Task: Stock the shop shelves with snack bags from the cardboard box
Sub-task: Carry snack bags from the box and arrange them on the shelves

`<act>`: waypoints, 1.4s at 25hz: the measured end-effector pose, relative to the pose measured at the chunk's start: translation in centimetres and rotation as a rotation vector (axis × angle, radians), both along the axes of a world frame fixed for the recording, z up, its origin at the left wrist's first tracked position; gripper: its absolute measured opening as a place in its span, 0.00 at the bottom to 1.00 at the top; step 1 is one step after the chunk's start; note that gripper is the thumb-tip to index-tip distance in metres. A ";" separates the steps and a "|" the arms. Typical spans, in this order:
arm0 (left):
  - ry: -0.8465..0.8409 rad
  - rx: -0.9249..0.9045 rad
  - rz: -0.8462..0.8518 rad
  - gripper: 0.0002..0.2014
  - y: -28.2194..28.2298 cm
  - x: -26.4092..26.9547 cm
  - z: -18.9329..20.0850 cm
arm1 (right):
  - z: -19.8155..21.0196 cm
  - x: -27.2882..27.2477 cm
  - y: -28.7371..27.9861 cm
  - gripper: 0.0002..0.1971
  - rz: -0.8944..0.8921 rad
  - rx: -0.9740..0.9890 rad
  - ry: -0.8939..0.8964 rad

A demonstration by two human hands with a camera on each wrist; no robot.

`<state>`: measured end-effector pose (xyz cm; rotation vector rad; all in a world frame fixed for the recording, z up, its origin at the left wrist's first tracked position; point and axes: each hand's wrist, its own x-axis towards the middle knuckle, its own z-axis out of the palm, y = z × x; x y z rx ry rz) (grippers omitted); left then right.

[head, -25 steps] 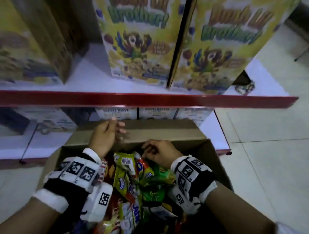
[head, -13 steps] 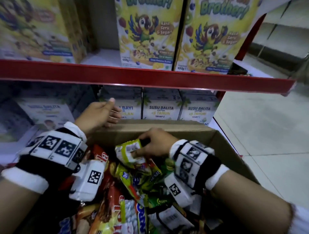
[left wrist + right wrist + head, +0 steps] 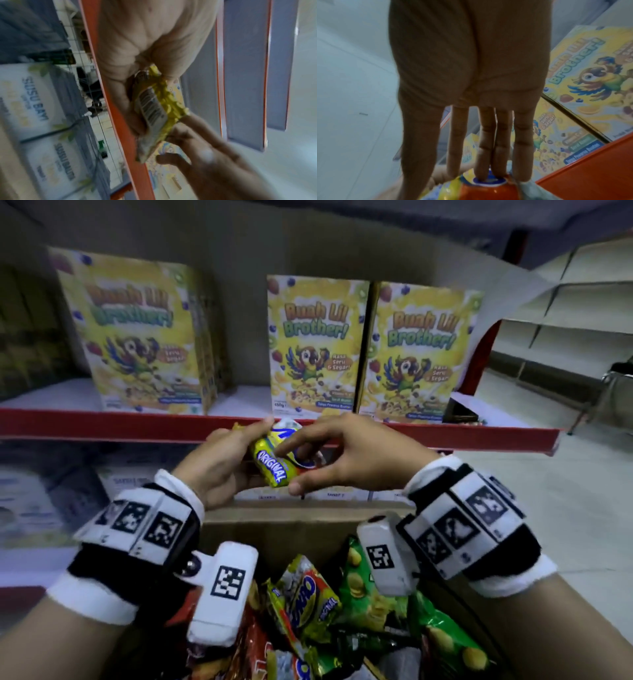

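Observation:
A yellow snack bag (image 3: 274, 463) marked "ORIGINAL" is held up in front of the red shelf edge (image 3: 102, 422), above the cardboard box (image 3: 274, 529). My left hand (image 3: 246, 446) grips its left side, thumb over the top end. My right hand (image 3: 289, 469) pinches its right side, fingers on the front and thumb underneath. The left wrist view shows the bag's barcode side (image 3: 152, 112) in my left hand (image 3: 137, 81), with the right hand's fingers (image 3: 173, 135) at its lower edge. In the right wrist view, nearly straight fingertips (image 3: 484, 174) rest on the bag (image 3: 479, 192).
The box holds several more snack bags (image 3: 308, 597), yellow, green and red. Yellow cereal boxes (image 3: 315, 344) stand on the shelf above the red edge, with a bare strip of shelf (image 3: 243, 398) between the left one and the middle one. White milk cartons (image 3: 126, 484) fill the lower shelf. Tiled floor lies to the right.
My right hand has lifted the yellow bag out of the box to shelf-edge height. My left hand left the box rim and took hold of the bag. My view tilted up.

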<state>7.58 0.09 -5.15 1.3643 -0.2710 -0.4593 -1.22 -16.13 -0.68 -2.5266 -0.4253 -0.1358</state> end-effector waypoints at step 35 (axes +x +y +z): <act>-0.296 0.332 -0.061 0.06 1.4 -0.9 -0.8 | -4.0 3.2 -1.0 0.18 -0.312 0.767 0.059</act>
